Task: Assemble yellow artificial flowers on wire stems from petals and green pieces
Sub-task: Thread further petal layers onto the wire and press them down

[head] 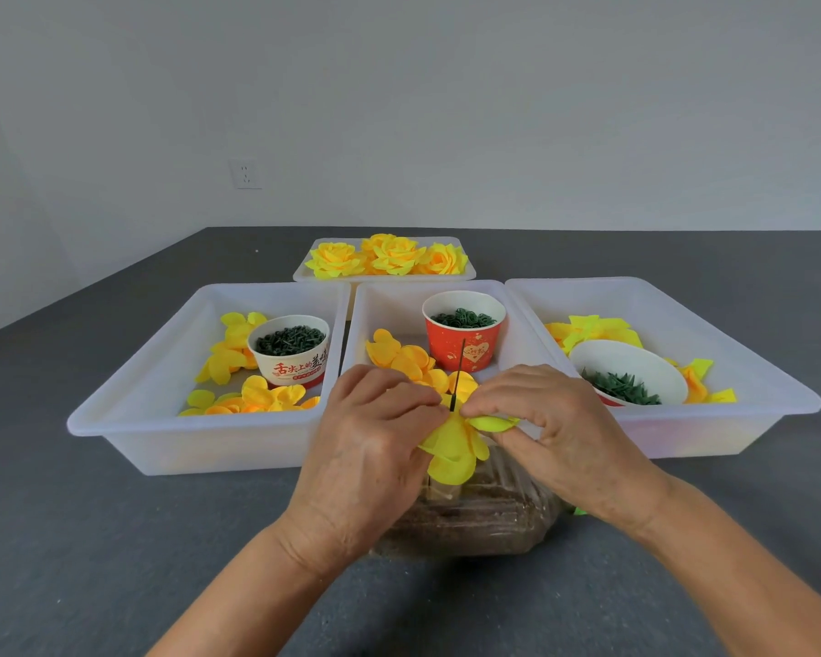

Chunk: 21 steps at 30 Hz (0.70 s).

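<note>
Left hand [375,419] pinches yellow petal cluster [453,450] at base of thin dark wire stem [458,377]; right hand [546,419] pinches yellow-green petal [491,423] just beside stem; stem rises upright between fingertips; cluster held above clear plastic container [475,519] on grey table [115,538]; behind, three white trays [129,419] with loose petals and cups of green pieces: white cup [289,350], red cup [464,331], tilted bowl [629,372]; far tray [385,272] holds finished yellow flowers [389,256]
</note>
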Motion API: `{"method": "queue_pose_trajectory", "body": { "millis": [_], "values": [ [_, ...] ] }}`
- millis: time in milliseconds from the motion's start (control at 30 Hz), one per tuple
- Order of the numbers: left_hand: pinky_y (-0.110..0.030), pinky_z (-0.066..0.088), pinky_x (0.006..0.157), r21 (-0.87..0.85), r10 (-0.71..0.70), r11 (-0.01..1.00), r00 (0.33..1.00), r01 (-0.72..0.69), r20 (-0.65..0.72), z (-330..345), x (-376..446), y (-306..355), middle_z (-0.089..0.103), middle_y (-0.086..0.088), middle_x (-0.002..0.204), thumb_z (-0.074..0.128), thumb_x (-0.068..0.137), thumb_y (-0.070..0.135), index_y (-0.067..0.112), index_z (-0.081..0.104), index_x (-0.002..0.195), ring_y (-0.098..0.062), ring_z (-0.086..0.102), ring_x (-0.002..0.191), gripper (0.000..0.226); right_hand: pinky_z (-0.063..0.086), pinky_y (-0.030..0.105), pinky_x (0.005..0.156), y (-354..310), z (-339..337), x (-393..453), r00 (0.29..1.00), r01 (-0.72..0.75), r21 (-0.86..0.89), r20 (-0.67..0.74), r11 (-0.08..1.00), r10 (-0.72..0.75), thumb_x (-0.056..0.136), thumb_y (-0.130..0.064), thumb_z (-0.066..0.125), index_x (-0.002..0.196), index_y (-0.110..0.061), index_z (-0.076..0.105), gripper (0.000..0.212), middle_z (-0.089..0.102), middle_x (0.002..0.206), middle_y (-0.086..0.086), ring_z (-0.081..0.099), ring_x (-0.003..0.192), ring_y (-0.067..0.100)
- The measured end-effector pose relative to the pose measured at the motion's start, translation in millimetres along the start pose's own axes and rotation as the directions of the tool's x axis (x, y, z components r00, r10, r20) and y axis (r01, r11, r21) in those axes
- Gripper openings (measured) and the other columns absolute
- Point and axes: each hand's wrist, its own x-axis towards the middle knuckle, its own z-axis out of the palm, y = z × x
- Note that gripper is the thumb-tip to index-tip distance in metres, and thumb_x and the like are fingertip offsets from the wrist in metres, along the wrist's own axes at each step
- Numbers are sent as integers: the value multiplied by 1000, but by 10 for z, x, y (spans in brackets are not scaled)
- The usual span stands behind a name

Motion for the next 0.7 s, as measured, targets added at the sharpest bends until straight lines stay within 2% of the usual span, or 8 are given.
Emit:
{"method": "queue_pose_trajectory", "body": {
  "millis": [133,233,367,500,567,633,700],
  "values": [
    [-37,40,79,46,76,996,997,-76,7,-41,16,4,72,-1,89,48,76,11,9,75,83,-25,65,79,28,52,42,71,30,33,-26,998,69,-36,1,997,-69,75,-1,67,88,-8,74,16,71,89,-1,66,84,21],
    [-38,47,77,74,110,991,993,-112,36,-55,23,-9,72,-1,89,47,78,10,9,75,83,-25,66,80,29,53,43,72,33,47,-50,998,68,-18,-2,998,-68,72,5,66,89,-6,75,22,71,91,2,65,86,23],
    [-38,50,79,95,123,986,984,-136,130,-73,25,-18,71,0,92,51,73,17,10,74,86,-25,66,84,27,54,41,77,27,44,-88,1000,24,25,16,999,-24,72,5,65,93,-7,75,27,71,95,2,63,92,23],
    [-36,45,84,-7,33,999,984,-32,178,-115,-16,0,70,4,97,58,78,42,12,73,90,-19,61,92,36,53,38,79,22,33,-103,1000,3,26,25,1000,-4,76,0,62,95,-9,75,25,71,95,-1,62,94,21],
    [-32,43,84,-61,-30,997,984,41,173,-117,-7,22,70,6,95,50,86,52,14,74,88,-15,60,92,45,53,37,79,19,38,-103,1000,0,27,29,1000,-1,76,-2,62,95,-9,75,24,70,95,-2,62,94,20],
    [-32,42,80,-109,-114,986,984,130,138,-90,28,51,70,7,87,46,91,47,14,73,79,-15,61,87,44,52,35,79,7,49,-110,999,-33,57,28,998,32,75,-3,62,94,-10,75,24,69,96,-4,61,95,18],
    [-35,44,76,-148,-215,962,970,230,111,-47,76,77,70,5,78,54,88,39,12,72,72,-18,62,81,36,51,32,81,-11,52,-119,996,-88,103,29,991,85,73,-9,64,93,-12,75,23,68,97,-6,60,96,16]
  ]
}}
